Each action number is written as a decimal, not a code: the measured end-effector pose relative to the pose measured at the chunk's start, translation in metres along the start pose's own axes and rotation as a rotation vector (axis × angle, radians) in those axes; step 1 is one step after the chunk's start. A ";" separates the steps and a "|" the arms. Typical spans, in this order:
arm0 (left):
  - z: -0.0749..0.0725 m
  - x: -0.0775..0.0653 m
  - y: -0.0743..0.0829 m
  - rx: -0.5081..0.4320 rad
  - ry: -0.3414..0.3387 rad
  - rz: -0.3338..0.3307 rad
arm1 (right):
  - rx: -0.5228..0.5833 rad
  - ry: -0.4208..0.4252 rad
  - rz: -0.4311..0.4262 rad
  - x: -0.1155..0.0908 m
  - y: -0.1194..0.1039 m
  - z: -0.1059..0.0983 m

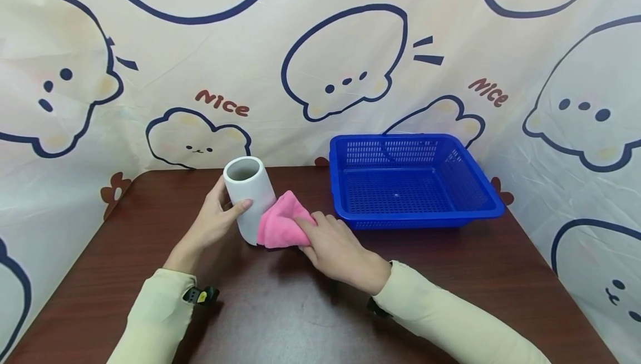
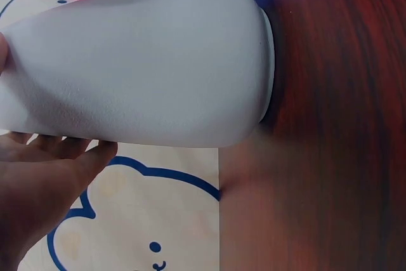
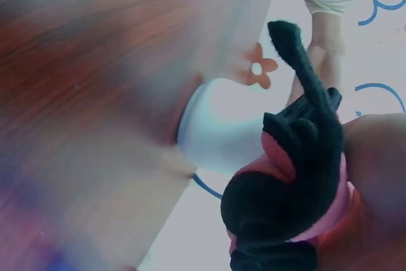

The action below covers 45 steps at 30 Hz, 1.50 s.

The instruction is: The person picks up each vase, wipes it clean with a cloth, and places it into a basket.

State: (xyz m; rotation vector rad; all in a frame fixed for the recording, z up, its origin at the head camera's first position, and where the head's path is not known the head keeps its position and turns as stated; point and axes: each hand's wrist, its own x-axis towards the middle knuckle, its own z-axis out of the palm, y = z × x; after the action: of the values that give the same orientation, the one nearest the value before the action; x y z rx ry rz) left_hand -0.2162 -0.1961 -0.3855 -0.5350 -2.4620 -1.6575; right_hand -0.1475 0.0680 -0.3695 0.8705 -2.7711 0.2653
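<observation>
A tall white vase (image 1: pixel 252 188) with a round open top stands tilted a little over the table, its base close to the wood. My left hand (image 1: pixel 212 216) grips it from the left, thumb on the near side and fingers around the back. In the left wrist view the vase (image 2: pixel 158 61) has a smooth, matte side. My right hand (image 1: pixel 338 250) holds a bunched pink cloth (image 1: pixel 285 222) up against the vase's lower right side. Seen from the right wrist, the cloth (image 3: pixel 285 201) shows a black face as well as pink.
A blue plastic basket (image 1: pixel 420 220) with mesh walls sits at the back right of the dark brown wooden table (image 1: pixel 280 319). Behind the table and along both sides hangs a pale sheet (image 1: pixel 345 47) printed with cartoon outlines.
</observation>
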 end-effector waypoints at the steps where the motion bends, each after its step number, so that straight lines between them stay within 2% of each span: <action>1: 0.000 0.000 0.000 0.004 0.000 0.002 | 0.001 0.007 -0.001 0.000 0.000 -0.002; 13: 0.000 0.001 -0.002 0.001 -0.013 0.010 | 0.032 0.058 0.004 0.006 -0.001 -0.020; 20: -0.001 0.000 -0.003 0.011 -0.018 0.000 | 0.061 0.054 0.010 0.012 -0.002 -0.029; 25: -0.001 0.001 -0.002 0.021 -0.028 -0.001 | 0.067 0.088 0.008 0.018 -0.003 -0.033; 32: -0.001 0.000 -0.001 -0.016 -0.036 0.009 | 0.087 0.100 0.021 0.025 -0.004 -0.039; 45: -0.003 0.001 0.001 0.026 -0.038 -0.015 | 0.121 0.113 0.065 0.040 -0.003 -0.048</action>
State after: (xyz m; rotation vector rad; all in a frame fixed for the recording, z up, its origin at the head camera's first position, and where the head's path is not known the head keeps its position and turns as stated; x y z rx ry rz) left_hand -0.2171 -0.1985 -0.3836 -0.5512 -2.5159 -1.6338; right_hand -0.1703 0.0551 -0.3128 0.7683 -2.7039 0.4823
